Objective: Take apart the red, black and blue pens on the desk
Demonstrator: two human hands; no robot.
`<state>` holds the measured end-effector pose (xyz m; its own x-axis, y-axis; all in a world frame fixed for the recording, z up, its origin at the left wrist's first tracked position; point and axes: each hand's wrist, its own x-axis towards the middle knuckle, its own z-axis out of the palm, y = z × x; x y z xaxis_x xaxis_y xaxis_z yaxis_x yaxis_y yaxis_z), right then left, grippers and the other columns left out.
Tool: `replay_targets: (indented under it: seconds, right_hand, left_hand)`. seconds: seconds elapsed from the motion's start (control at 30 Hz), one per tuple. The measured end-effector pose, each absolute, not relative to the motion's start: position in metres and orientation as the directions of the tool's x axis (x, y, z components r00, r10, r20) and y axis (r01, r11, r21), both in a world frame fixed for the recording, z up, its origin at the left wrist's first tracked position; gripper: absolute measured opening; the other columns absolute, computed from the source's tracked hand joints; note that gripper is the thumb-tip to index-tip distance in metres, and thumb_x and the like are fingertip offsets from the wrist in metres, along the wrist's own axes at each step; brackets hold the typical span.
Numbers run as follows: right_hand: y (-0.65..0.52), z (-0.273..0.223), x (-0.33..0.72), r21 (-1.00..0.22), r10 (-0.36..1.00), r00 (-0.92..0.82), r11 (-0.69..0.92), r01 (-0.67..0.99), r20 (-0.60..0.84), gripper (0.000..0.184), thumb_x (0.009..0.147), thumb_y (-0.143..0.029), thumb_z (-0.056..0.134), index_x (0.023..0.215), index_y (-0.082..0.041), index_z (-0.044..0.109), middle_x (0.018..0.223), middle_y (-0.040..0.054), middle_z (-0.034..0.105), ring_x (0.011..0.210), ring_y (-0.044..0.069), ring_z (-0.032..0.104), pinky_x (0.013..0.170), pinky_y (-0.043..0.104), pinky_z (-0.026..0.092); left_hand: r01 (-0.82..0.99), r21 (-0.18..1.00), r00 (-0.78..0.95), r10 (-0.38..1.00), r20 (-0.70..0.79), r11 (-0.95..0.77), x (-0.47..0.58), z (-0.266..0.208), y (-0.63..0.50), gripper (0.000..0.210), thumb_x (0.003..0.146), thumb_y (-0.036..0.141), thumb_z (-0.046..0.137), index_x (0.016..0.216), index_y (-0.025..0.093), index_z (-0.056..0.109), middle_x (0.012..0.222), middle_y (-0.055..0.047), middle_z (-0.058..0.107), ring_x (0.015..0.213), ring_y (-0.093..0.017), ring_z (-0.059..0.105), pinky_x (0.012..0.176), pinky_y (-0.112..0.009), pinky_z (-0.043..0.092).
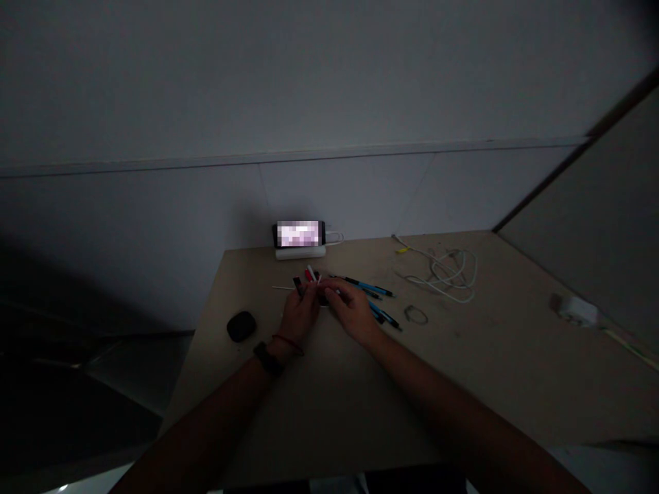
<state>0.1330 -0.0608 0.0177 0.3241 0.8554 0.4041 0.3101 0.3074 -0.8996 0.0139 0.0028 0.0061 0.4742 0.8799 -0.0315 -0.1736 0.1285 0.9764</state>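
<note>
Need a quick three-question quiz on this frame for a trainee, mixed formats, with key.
1. True or false: the red wristband is on the person's right wrist.
2. The lit phone stands: A) flat on the bare tabletop; B) sideways on a white base; C) in the person's left hand.
3. Fill in: the blue-and-black pens lie nearer the person's ____ hand.

Key: 1. False. 2. B. 3. Right hand.
</note>
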Motion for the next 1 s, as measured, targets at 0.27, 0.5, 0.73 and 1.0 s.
replay_targets:
  seconds: [0.27, 0.5, 0.73, 1.0]
  right_hand:
    - [-0.060, 0.014, 0.134, -0.916, 0.879, 0.289, 0.315, 0.247, 0.380, 0.025, 0.091, -0.031, 0.057, 0.110, -0.024, 0.072, 0.110, 0.0079, 0.072, 0.103, 0.023, 0.068, 0.091, 0.038, 0.053]
    - [-0.060, 0.018, 0.138, -0.881, 0.822, 0.354, 0.335, 0.334, 0.447, 0.028, 0.091, -0.031, 0.058, 0.115, -0.025, 0.072, 0.113, 0.0091, 0.069, 0.104, 0.023, 0.065, 0.092, 0.038, 0.051]
    - [-0.053, 0.015, 0.150, -0.873, 0.709, 0.527, 0.277, 0.401, 0.468, 0.028, 0.094, -0.037, 0.055, 0.110, -0.022, 0.072, 0.108, 0.0091, 0.069, 0.103, 0.023, 0.064, 0.092, 0.039, 0.050]
    - [-0.050, 0.010, 0.154, -0.792, 0.710, 0.483, 0.173, 0.585, 0.512, 0.021, 0.088, -0.032, 0.061, 0.101, -0.020, 0.072, 0.095, 0.0084, 0.068, 0.089, 0.024, 0.064, 0.080, 0.038, 0.053]
  left_hand:
    - [-0.147, 0.983, 0.491, 0.871, -0.023, 0.109, 0.014, 0.011, 0.003, 0.048, 0.081, 0.062, 0.067, 0.079, 0.014, 0.062, 0.060, 0.003, 0.048, 0.055, -0.009, 0.042, 0.049, -0.021, 0.030]
    - [-0.221, 0.947, 0.500, 0.861, -0.095, 0.232, 0.016, 0.006, 0.002, 0.051, 0.078, 0.066, 0.068, 0.077, 0.016, 0.058, 0.054, 0.007, 0.041, 0.045, -0.006, 0.032, 0.044, -0.020, 0.022]
    - [-0.185, 0.960, 0.511, 0.855, -0.087, 0.209, 0.015, 0.012, -0.001, 0.056, 0.078, 0.072, 0.063, 0.073, 0.016, 0.058, 0.047, 0.008, 0.036, 0.041, -0.006, 0.029, 0.042, -0.021, 0.019]
    - [-0.185, 0.965, 0.501, 0.863, -0.068, 0.184, 0.015, 0.011, -0.001, 0.058, 0.080, 0.075, 0.057, 0.074, 0.017, 0.059, 0.044, 0.009, 0.036, 0.038, -0.006, 0.029, 0.041, -0.021, 0.021]
